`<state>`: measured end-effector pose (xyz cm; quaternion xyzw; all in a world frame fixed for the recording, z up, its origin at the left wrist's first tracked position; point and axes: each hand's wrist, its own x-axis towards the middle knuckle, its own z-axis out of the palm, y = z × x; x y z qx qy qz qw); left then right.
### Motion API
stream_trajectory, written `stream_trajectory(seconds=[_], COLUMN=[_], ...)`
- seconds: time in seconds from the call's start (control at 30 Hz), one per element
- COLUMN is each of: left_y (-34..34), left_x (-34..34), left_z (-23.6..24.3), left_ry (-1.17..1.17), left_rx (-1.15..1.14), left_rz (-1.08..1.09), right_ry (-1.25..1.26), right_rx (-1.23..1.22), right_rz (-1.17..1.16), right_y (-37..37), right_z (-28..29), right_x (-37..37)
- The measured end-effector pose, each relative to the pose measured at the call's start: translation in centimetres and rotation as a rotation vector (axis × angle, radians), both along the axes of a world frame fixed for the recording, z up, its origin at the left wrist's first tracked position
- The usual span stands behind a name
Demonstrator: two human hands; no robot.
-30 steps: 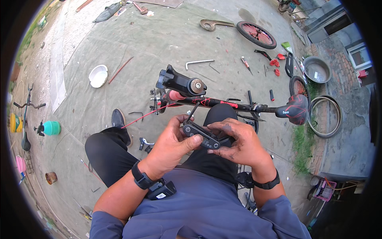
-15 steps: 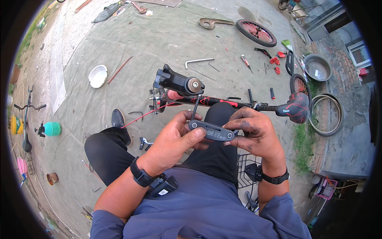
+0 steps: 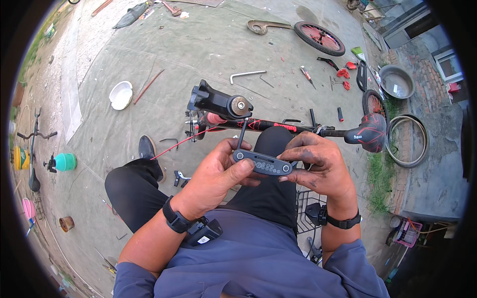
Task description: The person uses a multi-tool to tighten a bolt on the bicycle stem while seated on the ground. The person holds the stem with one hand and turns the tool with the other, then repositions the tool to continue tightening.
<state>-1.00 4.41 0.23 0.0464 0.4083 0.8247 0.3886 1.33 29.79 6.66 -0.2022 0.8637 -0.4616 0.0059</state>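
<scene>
Over my lap I hold a dark grey folding multi-tool [image 3: 263, 162] with both hands. One slim hex key [image 3: 243, 134] is swung out from its left end and points up toward the black handlebar stem [image 3: 213, 99]. My left hand [image 3: 226, 166] is closed round the left end, the thumb pressed on its face. My right hand [image 3: 318, 164], dark with grime, pinches the right end between thumb and fingers. Beyond them lies the black and red bicycle frame [image 3: 256, 123], stem at left and saddle [image 3: 366, 133] at right. Whether the key touches the stem I cannot tell.
Around the frame lie a large hex key [image 3: 248, 75], a screwdriver [image 3: 307, 75], red and black parts [image 3: 343, 73] and a wheel [image 3: 319, 38]. A white bowl [image 3: 121, 95] is at left. A metal basin [image 3: 396, 82] and a tyre [image 3: 407, 141] are at right.
</scene>
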Motion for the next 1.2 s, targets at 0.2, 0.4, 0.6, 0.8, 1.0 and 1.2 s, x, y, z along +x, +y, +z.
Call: stream_trajectory(seconds=[0.2, 0.4, 0.6, 0.8, 1.0, 1.2], left_y=[0.1, 0.1, 0.5, 1.3, 1.7, 1.6], left_x=[0.0, 0.3, 0.3, 0.6, 0.8, 0.4], left_z=[-0.4, -0.6, -0.6, -0.5, -0.5, -1.3], left_ry=[-0.014, -0.079, 0.005, 0.231, 0.423, 0.738], left_rx=[0.033, 0.157, 0.002, -0.189, -0.391, -0.668], left_rz=[0.000, 0.004, 0.063, 0.166, 0.297, 0.367], right_ry=[-0.017, -0.158, -0.437, -0.455, -0.352, -0.429], right_rx=[-0.036, -0.302, -0.465, -0.366, -0.256, -0.385], right_rz=[0.032, 0.053, -0.023, 0.195, 0.230, 0.100], right_y=[0.4, 1.1, 1.4, -0.4, -1.3, -2.5], right_z=[-0.1, 0.5, -0.4, -1.6, -1.6, -2.9], right_x=[-0.2, -1.3, -4.8, -7.8, -9.3, -8.9])
